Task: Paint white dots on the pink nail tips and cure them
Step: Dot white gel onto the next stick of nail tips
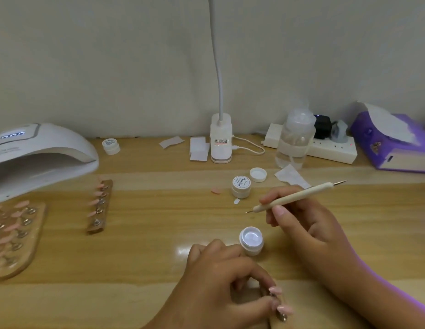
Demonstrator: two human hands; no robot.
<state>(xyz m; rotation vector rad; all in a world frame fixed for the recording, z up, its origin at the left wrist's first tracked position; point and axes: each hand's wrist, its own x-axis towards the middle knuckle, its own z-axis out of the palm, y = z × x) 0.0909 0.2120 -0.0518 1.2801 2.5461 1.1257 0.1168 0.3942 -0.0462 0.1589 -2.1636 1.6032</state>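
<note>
Small white round jars: 3.
- open white jar [251,241], near centre, white gel inside
- capped labelled jar [241,186], farther back
- capped far jar [111,146], beside the white domed curing lamp [40,153]

Loose white lid [258,174]: 1.

Wooden strips carrying pink nail tips: 3.
- wide strip [14,236], far left
- narrow strip [98,206], centre-left
- held strip [276,302], near edge, clenched in the left hand [221,276]; two tips visible, possibly more (blurred)

The right hand [309,224] pinches one cream double-ended dotting pen [294,195].

Plain off-white wall [111,55] across the upper frame; pale wooden table [135,257] across the lower; white lamp [221,141] rising at upper centre; glare patch at lower centre.
</note>
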